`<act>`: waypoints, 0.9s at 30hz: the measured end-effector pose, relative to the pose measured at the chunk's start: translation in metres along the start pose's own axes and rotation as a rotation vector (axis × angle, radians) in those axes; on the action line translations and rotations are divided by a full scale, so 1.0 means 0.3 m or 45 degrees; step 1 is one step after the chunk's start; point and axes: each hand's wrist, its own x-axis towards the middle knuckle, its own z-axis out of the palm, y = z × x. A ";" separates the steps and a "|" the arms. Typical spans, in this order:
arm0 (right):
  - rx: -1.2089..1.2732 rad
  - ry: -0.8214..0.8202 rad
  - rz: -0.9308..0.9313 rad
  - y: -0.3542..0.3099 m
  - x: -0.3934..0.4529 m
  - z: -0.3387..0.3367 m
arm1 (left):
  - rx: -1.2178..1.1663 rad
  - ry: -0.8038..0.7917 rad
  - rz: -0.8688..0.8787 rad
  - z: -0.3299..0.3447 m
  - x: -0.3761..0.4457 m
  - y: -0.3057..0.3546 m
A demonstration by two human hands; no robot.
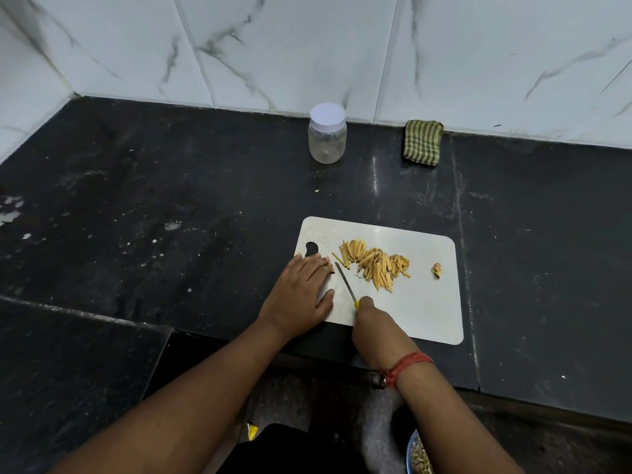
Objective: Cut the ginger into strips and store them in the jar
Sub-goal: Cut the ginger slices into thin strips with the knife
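A pile of ginger strips lies on the white cutting board, with a small ginger scrap apart to its right. My left hand rests flat on the board's left edge, fingers straight, beside the handle hole. My right hand grips a knife by its yellow handle; the blade lies low over the board, pointing up-left, just left of the strips. The clear jar stands with its white lid on at the back of the counter, near the wall.
A folded green striped cloth lies against the marble wall, right of the jar. The black counter has a front edge just below the board. A bowl rim with peels shows at the bottom, below the counter.
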 end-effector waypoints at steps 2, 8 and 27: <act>0.044 0.012 0.012 -0.001 0.009 -0.008 | -0.003 0.029 0.000 -0.002 -0.002 0.003; 0.053 -0.004 0.032 0.019 -0.002 -0.037 | 0.034 0.007 0.031 -0.003 0.001 0.002; 0.153 0.220 0.049 0.121 -0.056 -0.075 | 0.215 -0.221 0.056 -0.031 0.070 0.026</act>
